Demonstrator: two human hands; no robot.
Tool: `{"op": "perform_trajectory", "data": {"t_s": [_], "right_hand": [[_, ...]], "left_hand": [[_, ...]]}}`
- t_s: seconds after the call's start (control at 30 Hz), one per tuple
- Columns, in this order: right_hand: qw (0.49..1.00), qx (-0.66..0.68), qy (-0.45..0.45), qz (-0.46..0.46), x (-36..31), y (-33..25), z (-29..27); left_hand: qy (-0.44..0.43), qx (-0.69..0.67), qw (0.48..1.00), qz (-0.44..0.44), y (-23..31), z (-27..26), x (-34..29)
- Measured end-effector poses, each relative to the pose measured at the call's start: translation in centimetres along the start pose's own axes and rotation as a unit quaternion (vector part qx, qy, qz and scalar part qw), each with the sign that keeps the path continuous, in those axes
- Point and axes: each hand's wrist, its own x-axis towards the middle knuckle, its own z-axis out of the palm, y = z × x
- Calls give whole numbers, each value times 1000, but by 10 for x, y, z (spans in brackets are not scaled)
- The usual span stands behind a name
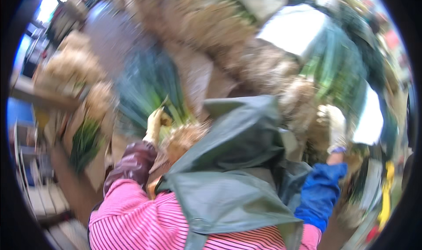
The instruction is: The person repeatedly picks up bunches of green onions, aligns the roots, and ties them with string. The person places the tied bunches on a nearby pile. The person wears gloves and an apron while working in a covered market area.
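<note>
Two gloved hands are at work among leeks, and the job looks partway through, judging by how things lie: the right leeks (332, 63) are gathered together with a white sheet (295, 29) against them, while the left leeks (151, 81) lie fanned near the apron (233, 140), with no band visible. How much is left cannot be counted, though the heaped roots (268, 59) beyond suggest plenty more to handle. The left hand (154, 123) is at the lower stalks of the left leeks, just above their root ends (187, 138), its fingers narrow and seemingly closed around some stalks. The right hand (336, 126) is just below the right leeks, fingers bent; blur hides whether they hold anything, so I cannot tell
</note>
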Motion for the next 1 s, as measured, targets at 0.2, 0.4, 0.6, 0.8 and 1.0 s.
{"op": "perform_trajectory", "data": {"t_s": [0.2,0.4,0.6,0.8,1.0], "right_hand": [[995,-86,-30,26,7,-6,16],[996,-74,-35,43,6,-4,17],[992,-93,-67,55,3,4,20],[987,-129,-71,70,-3,-5,29],[985,-132,-82,81,-3,2,23]], "left_hand": [[185,13,981,-52,-28,-43,-68],[153,410,897,64,-62,-17,-74],[-45,623,781,-25,-45,3,-50],[-47,687,723,-51,-73,8,-31],[-134,690,710,-50,-64,9,-27]]}}
